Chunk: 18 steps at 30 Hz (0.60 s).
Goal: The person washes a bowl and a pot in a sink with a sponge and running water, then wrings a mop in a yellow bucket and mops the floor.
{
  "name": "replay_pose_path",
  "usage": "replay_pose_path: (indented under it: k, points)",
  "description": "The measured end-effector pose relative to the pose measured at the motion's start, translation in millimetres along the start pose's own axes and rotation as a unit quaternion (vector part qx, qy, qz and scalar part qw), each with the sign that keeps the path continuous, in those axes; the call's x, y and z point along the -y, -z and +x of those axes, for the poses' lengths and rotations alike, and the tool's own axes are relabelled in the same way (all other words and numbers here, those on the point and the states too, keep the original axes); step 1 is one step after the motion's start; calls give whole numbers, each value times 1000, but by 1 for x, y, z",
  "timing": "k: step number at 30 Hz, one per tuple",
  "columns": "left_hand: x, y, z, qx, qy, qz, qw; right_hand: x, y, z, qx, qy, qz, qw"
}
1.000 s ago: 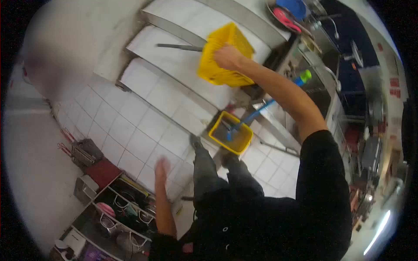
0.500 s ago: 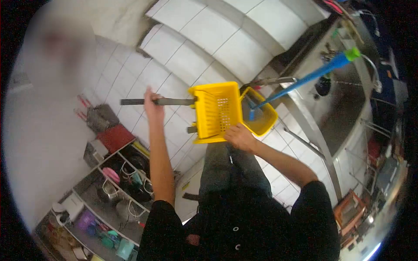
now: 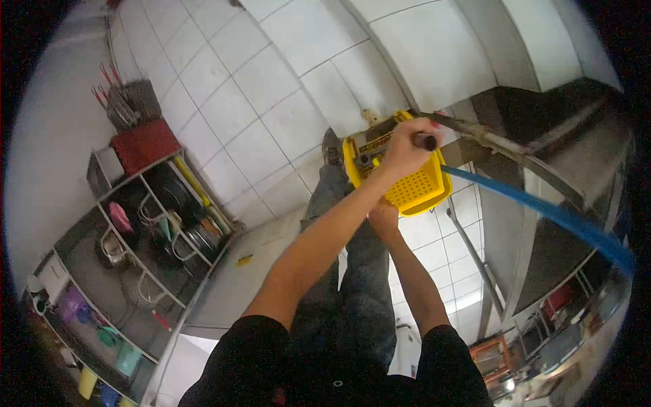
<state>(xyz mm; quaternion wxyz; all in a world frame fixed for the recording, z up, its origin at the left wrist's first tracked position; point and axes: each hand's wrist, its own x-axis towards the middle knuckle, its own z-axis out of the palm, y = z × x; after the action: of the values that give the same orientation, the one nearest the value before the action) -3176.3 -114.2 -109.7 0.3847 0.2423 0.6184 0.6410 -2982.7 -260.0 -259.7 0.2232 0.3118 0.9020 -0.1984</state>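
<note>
A yellow mop wringer (image 3: 415, 188) with a perforated basket sits low in front of my legs, over or against a yellow bucket that it mostly hides. My left hand (image 3: 405, 154) is wrapped round the wringer's dark lever handle (image 3: 426, 141), whose end points up at me. Below that forearm, my right hand (image 3: 384, 216) is at the near side of the wringer; its fingers are mostly hidden, and it seems to grip the edge. A long blue pole (image 3: 536, 198) slants from beside the wringer out to the right.
A steel sink counter (image 3: 569, 156) with metal legs stands on the right. At left is a wire dish rack (image 3: 146, 230) with pans and cups, a red box (image 3: 144, 144) on top. White tiled steps (image 3: 434, 51) rise ahead. My shoe (image 3: 331, 146) is beside the wringer.
The wringer has gone from raised and tilted beside the bucket to lower down at the bucket. My left hand has swung right with the handle, now above my right hand. The view has shifted.
</note>
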Motion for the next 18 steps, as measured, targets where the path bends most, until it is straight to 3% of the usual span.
replay_pose_path:
  k: [1,3,6,8,10,13,14,16,17,18]
  points:
    - [16,-5,7,15,19,19,1000,-4,-8,5,33,-17,15,999]
    - [36,-14,9,50,65,50,995,-12,-13,-5,2,8,74,997]
    - [49,-35,10,-19,164,-93,982,-22,-2,-8,26,-42,198,979]
    - [61,-47,9,-21,122,-8,992,-27,6,-14,69,-107,233,964]
    - [72,-64,13,-68,62,2,996,-35,1,-17,101,-86,145,980]
    - [83,-77,11,-118,78,12,990,-41,-9,-25,124,-101,100,982]
    - [85,-77,14,-89,100,-11,991,-42,-12,-25,128,-110,100,981]
    - [91,-71,19,-34,148,-57,987,-40,-5,-27,25,-149,199,968]
    - [93,-72,23,-58,155,-48,985,-34,7,-26,-22,-164,250,954]
    - [96,-67,28,-84,162,-29,983,-28,17,-20,13,-142,233,962]
